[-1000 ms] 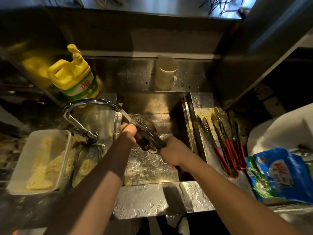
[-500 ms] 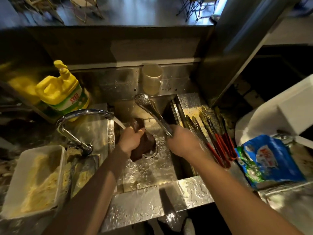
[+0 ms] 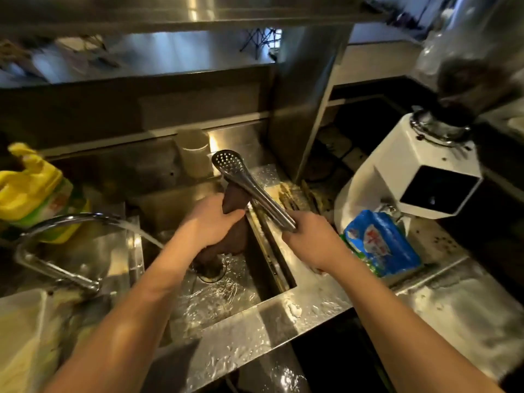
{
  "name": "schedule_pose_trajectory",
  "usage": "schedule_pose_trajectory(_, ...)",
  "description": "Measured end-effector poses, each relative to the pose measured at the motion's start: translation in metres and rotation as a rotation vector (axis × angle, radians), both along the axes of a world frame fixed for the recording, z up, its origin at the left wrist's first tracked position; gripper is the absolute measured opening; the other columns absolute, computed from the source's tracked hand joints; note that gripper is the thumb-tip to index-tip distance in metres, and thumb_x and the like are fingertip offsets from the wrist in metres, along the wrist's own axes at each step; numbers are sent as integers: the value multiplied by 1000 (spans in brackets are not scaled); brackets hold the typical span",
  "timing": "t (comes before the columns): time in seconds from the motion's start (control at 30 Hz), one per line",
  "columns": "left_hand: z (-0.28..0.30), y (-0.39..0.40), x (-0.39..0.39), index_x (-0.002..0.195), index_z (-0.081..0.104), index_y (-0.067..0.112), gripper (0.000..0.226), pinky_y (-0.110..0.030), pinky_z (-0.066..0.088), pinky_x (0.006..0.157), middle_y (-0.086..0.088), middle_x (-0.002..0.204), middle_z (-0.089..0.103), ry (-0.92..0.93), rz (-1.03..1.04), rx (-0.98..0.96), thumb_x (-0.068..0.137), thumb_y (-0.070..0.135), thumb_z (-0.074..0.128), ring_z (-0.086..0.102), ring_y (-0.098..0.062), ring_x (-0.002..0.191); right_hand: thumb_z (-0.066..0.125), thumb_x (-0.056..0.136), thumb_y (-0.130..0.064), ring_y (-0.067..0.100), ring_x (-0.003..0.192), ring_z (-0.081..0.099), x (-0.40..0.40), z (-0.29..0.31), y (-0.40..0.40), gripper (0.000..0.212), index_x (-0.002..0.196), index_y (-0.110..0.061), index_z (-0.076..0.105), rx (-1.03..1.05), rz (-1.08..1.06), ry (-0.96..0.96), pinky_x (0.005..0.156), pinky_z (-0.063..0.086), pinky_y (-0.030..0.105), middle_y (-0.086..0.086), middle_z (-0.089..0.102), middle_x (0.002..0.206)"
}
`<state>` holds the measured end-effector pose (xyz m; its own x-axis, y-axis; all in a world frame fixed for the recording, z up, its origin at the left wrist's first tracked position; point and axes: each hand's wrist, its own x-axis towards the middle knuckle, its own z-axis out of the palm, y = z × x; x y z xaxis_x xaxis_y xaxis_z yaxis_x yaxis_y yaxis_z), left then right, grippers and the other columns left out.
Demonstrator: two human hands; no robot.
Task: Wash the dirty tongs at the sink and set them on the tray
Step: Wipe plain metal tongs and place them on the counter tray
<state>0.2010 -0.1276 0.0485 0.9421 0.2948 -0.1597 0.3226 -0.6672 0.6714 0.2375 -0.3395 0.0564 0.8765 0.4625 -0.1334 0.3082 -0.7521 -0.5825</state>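
Note:
My right hand (image 3: 310, 241) grips the handle end of steel tongs (image 3: 249, 184), whose perforated head points up and away over the right rim of the sink (image 3: 226, 316). My left hand (image 3: 208, 222) is closed on a dark brown scrubbing cloth (image 3: 235, 198) held against the underside of the tongs. The tray (image 3: 286, 194) lies right of the basin, mostly hidden behind the tongs and my right hand. Water runs from the faucet (image 3: 71, 222) into the basin.
A yellow detergent bottle (image 3: 31, 194) stands at the back left, a cup (image 3: 194, 157) behind the sink. Right of the tray are a blue packet (image 3: 380, 242) and a white coffee grinder (image 3: 419, 177). A pale tub (image 3: 22, 336) sits at the near left.
The tongs came out of the water stream and rose up and to the right. My left hand with the cloth followed to the basin's right side. The view swung right.

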Motion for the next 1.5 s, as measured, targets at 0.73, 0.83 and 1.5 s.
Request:
schedule_pose_trajectory(0.73,83,-375,83,68,53,33,26,-20,37,58,18,71,59,-185,-723,-52,88,48,62,56,-3,69,61,77,-13,2,50,55,-38,36,-362,55,119,-48,64,259,-626,-178,45,39,13,-12,64,61)
schedule_pose_trajectory(0.83,85,-434,89,73,56,34,22,-22,43,64,15,79,63,-124,-754,-164,90,47,61,60,-7,77,63,82,-20,2,55,59,-45,41,-402,45,119,-45,64,289,-749,-169,46,41,14,-16,65,63)
schedule_pose_trajectory(1.5,81,-538,148,108,69,21,23,-38,56,88,-3,98,73,34,-361,-569,96,36,56,70,-21,92,55,92,-23,21,62,51,119,75,-471,46,131,-1,43,646,-1077,145,55,40,33,8,54,75)
